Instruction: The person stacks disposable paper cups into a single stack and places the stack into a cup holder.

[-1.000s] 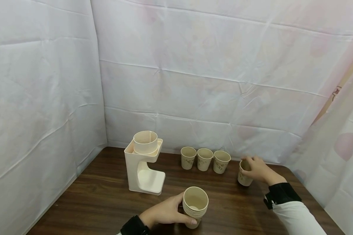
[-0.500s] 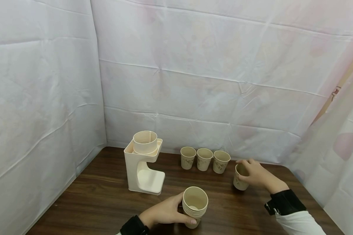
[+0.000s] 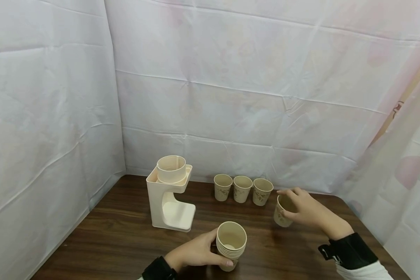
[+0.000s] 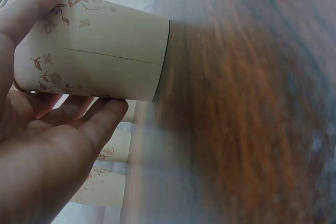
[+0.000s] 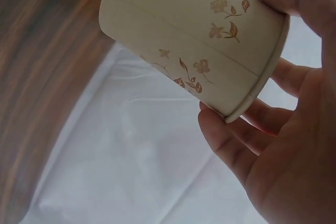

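Near the front of the table, my left hand (image 3: 200,251) grips a stack of nested paper cups (image 3: 231,243), mouths up. In the left wrist view, thumb and fingers lie on either side of the stack's lowest cup (image 4: 100,51), printed with brown flowers. My right hand (image 3: 308,210) holds a single paper cup (image 3: 281,216) near its rim, to the right of a row of three matching cups (image 3: 242,189). The right wrist view shows that held cup (image 5: 194,40) between thumb and fingers at the rim end, tilted in that view.
A cream cup-shaped dripper (image 3: 171,175) sits on top of a C-shaped cream stand (image 3: 157,202) at the left. White cloth (image 3: 231,97) hangs behind and along both sides of the dark wooden table (image 3: 119,233).
The right hand has carried its cup to the left, closer to the row of three. The left hand keeps its grip on the stack in the same place.
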